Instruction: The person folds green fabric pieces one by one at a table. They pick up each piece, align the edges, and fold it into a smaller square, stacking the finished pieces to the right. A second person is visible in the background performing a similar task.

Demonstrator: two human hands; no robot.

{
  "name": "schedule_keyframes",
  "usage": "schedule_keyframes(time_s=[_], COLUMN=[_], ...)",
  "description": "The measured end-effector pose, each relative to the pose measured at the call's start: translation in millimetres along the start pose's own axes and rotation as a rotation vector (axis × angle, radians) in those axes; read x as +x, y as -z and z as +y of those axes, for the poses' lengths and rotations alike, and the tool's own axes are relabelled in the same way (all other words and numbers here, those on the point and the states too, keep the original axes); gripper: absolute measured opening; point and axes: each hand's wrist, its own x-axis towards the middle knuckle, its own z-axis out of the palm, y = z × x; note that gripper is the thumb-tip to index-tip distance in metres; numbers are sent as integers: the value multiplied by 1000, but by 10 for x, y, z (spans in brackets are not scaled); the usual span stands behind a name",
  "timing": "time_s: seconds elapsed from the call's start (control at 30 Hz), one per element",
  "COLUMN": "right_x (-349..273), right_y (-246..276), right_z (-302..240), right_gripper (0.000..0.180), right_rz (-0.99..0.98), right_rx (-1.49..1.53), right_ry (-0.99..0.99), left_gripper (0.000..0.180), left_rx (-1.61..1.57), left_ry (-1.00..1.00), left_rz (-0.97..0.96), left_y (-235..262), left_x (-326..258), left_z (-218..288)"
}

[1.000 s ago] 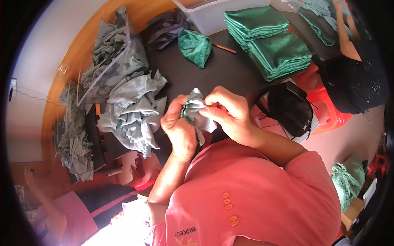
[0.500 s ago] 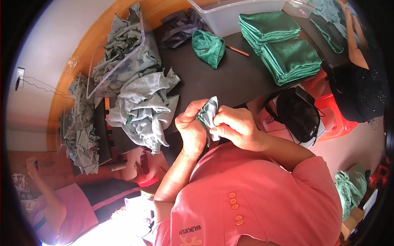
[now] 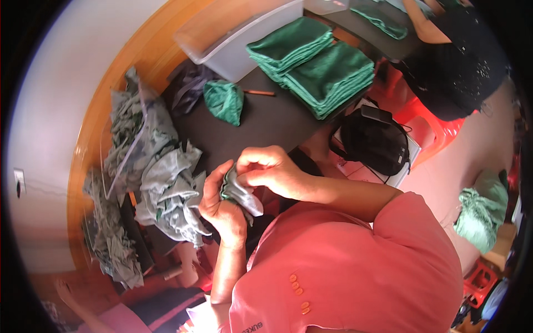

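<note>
In front of my chest I hold a small piece of grey cloth with a green edge (image 3: 242,195). My left hand (image 3: 224,215) grips it from the left, thumb and fingers closed around it. My right hand (image 3: 272,173) pinches its upper side, with the fingers bent over the fabric. One grey flap hangs out below my right fingers. Just left of my hands a loose heap of grey cloth pieces (image 3: 171,191) lies at the table's edge. Beyond my hands, a crumpled green cloth (image 3: 224,102) rests on the dark table (image 3: 266,119).
Folded green cloths (image 3: 333,75) stand in two stacks beside a whitish plastic bin (image 3: 244,47). An orange stick (image 3: 259,92) lies near a dark plastic bag (image 3: 189,83). A clear bin (image 3: 142,111) overflows with grey cloth. A black bag (image 3: 373,139) is at right; other people sit at both sides.
The view has turned, so the table's things appear farther left. My right hand has shifted over the top of the cloth, which now tilts and folds down between my hands.
</note>
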Motion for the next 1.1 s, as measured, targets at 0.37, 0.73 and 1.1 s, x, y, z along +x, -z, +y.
schedule_keyframes(time_s=[0.37, 0.73, 1.1], right_x=[71, -48, 25], right_y=[103, 105, -251], right_z=[-168, -287, -10], right_gripper=[8, 20, 26], right_rz=[15, 358, 466], right_rx=[-54, -479, -432], right_ry=[-42, 446, 634], left_gripper=[27, 22, 28], left_rx=[-17, 175, 525], left_ry=[-154, -104, -289], left_rz=[57, 167, 175], left_y=[-167, -303, -370], left_x=[-12, 22, 275], left_z=[-3, 32, -114])
